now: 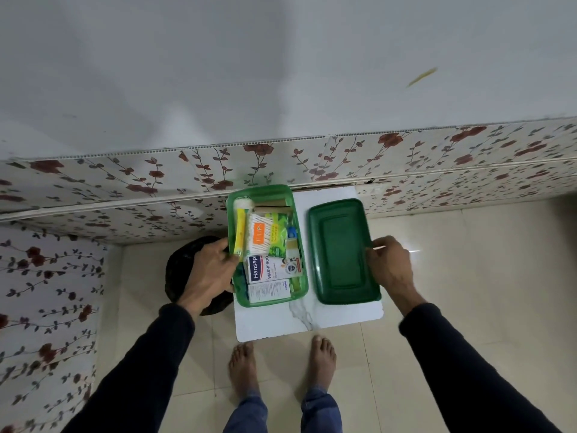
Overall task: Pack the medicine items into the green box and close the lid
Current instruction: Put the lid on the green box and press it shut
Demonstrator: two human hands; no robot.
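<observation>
From my feed, the green box (268,245) sits open on the left half of the small white bench (307,317), already filled: a Hansaplast carton (273,270) lies near the front, a cotton-bud pack (260,237) behind it, a yellow tube (240,232) along the left wall and a white leaflet box (269,290) at the near end. The left hand (209,270) holds the box's left rim, fingers (231,257) clenched over the edge. The dark green lid (342,251) lies flat just beside the box on the right, not yet on it. The right hand (390,267) grasps the lid's right edge, fingers (374,245) curled onto the rim. A dark round object (184,260) sits on the floor behind the left hand.
</observation>
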